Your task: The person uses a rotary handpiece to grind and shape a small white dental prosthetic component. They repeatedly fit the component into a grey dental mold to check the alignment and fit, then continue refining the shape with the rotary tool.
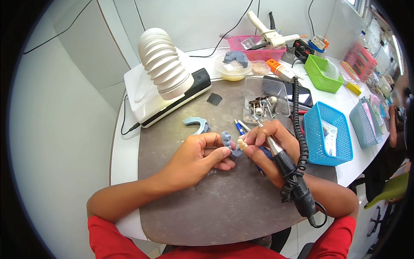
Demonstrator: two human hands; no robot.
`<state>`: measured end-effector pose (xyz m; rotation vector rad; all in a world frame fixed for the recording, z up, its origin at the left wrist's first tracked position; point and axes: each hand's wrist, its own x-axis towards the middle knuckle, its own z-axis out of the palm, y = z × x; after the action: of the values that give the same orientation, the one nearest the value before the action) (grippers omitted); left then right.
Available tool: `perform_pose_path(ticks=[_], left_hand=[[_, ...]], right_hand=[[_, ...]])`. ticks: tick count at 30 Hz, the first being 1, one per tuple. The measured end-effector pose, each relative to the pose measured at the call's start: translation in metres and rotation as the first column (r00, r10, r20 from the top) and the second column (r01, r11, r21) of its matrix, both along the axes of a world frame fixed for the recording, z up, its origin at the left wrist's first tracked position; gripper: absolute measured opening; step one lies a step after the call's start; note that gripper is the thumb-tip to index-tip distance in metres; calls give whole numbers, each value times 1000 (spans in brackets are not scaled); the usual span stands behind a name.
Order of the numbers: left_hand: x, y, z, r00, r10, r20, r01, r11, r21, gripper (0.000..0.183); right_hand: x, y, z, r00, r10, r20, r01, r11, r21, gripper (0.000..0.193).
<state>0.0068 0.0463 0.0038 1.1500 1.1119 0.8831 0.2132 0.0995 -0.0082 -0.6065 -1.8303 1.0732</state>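
My left hand (192, 157) is closed, with a small blue-grey dental model (226, 139) pinched between thumb and fingers. Just to its right, the fingertips of my right hand (276, 140) grip a cream-coloured dental bridge (242, 144) of joined teeth. Model and bridge are close together; whether they touch I cannot tell. A black and silver rotary handpiece (297, 190) also rests in my right hand, its slim tip pointing up past the fingers and its coiled cord wound around the body. Beyond my left hand lies a pale blue curved dental piece (196, 122).
A white suction unit (146, 108) with a ribbed hose (166, 60) stands at the far left. Rotary burs fill a clear box (266, 101) beyond my hands. Blue (330, 149) and green (321, 80) baskets line the right side. A pink basket (258, 54) holds a dispensing gun (269, 34).
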Motion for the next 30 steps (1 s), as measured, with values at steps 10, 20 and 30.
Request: perform_pose_path(ticks=[10, 20, 30], left_hand=[[-17, 0, 14, 432, 509, -745, 259, 721, 643, 31], [-23, -5, 19, 586, 436, -682, 104, 795, 598, 44], [-4, -20, 14, 984, 161, 75, -174, 962, 210, 56]], right_hand=[[2, -1, 2, 1000, 10, 5, -9, 996, -87, 21], [3, -5, 3, 1000, 2, -30, -7, 989, -151, 25], [1, -8, 4, 998, 22, -53, -32, 980, -196, 22]])
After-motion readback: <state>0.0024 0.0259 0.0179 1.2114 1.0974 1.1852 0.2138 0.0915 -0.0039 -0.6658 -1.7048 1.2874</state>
